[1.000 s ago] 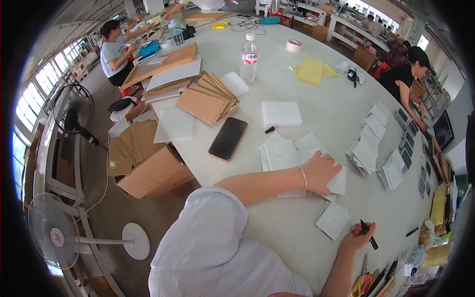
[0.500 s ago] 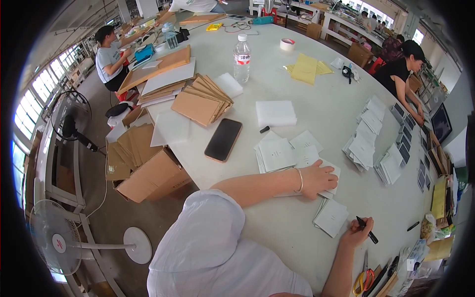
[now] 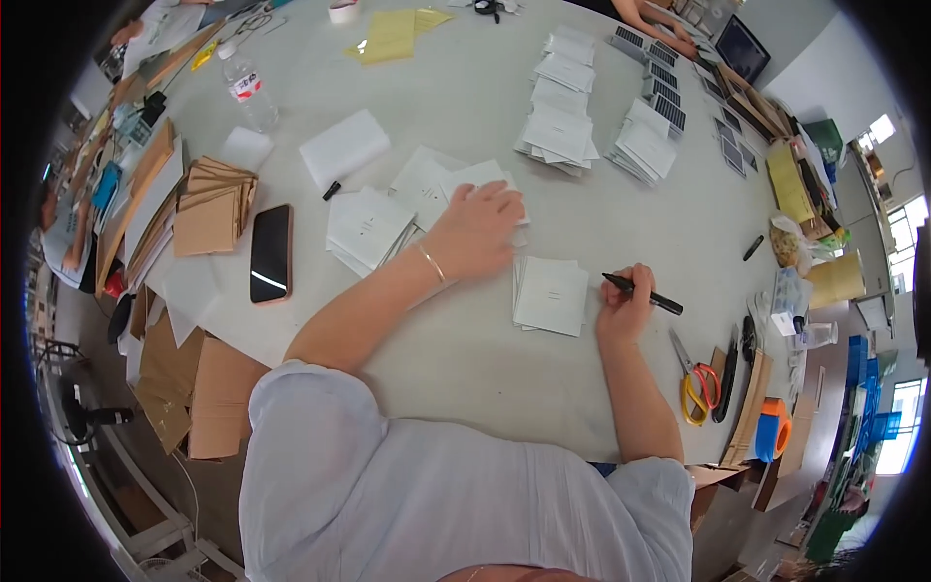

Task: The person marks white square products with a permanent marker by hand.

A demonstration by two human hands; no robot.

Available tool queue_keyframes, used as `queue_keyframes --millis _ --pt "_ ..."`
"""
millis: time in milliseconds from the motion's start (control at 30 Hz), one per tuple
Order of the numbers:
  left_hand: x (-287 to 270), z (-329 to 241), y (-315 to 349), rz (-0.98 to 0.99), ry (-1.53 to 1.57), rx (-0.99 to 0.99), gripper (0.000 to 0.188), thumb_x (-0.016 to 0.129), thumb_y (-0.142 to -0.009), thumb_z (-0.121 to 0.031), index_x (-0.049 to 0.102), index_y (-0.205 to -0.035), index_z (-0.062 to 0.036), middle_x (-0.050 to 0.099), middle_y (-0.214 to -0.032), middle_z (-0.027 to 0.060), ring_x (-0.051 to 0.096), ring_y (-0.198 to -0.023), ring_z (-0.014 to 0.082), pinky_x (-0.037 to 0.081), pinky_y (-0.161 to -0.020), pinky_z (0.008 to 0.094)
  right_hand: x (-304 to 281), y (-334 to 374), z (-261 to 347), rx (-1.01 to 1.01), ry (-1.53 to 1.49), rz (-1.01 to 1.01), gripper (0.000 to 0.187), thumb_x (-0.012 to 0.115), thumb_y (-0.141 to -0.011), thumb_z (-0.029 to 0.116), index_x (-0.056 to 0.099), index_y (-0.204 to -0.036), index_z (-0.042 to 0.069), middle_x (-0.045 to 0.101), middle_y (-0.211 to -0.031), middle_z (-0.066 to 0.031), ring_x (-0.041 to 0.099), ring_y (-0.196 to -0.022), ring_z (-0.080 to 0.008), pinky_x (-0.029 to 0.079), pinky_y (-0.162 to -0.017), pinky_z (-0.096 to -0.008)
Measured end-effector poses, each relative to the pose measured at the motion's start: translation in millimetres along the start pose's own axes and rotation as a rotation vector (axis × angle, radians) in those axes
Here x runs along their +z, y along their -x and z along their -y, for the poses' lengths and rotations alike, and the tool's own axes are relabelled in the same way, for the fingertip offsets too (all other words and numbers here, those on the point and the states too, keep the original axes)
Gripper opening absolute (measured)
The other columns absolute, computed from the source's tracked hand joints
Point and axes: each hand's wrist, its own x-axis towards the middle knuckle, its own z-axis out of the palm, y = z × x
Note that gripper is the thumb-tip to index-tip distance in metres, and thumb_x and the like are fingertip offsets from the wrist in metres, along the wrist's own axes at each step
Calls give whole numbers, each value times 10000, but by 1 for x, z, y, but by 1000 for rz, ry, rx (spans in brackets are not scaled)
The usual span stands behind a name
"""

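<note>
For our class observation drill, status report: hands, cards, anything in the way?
Left hand on cards. Right hand gripping marker. Stack between hands, nothing seen covering it.

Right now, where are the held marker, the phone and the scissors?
Held marker (image 3: pixel 666 304), head view: barrel's right end.
Phone (image 3: pixel 272 252), head view: middle of the dark screen.
Scissors (image 3: pixel 691 369), head view: where blades meet handles.

White table (image 3: pixel 456 373) packed here: phone (image 3: pixel 272 254) flat at nine o'clock, bottle (image 3: pixel 249 92) past ten, yellow sheets (image 3: pixel 388 37) near twelve, card stacks (image 3: pixel 560 121) at one, scissors (image 3: pixel 696 380) at four, white cards (image 3: pixel 551 296) around centre!
</note>
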Motion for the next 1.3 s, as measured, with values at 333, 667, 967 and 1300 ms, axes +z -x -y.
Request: queue_keyframes --millis 333,667,967,1300 --pt "20 -80 8 351 193 150 1099 719 -539 -586 316 -1356 26 412 -1274 278 389 -1200 366 228 -1022 499 -23 7 2 23 23 -124 297 548 -870 317 414 -684 128 346 -504 30 333 -439 -71 264 -410 -221" --pt "14 -104 -5 350 95 29 932 712 -618 -465 343 -1336 1 503 -1098 176 462 -1054 280 334 -891 411 -6 8 7 -23 33 -74 276 543 -882 304 440 -725 102 400 -626 19 380 -492 -88 277 -462 -208" --pt "1 -99 1 340 115 -74 911 705 -621 -437 342 -1351 -30 505 -1099 184 471 -1020 296 336 -846 417 -4 8 6 -43 40 -103 300 543 -879 311 415 -703 105 358 -610 25 339 -490 -79 252 -463 -218" --pt "-10 -82 11 473 60 36 828 680 -624 -290 350 -1333 -17 498 -1119 204 460 -1084 319 317 -945 465 2 10 9 -44 8 -107 314 577 -865 304 424 -687 95 346 -561 21 335 -456 -79 264 -437 -222"
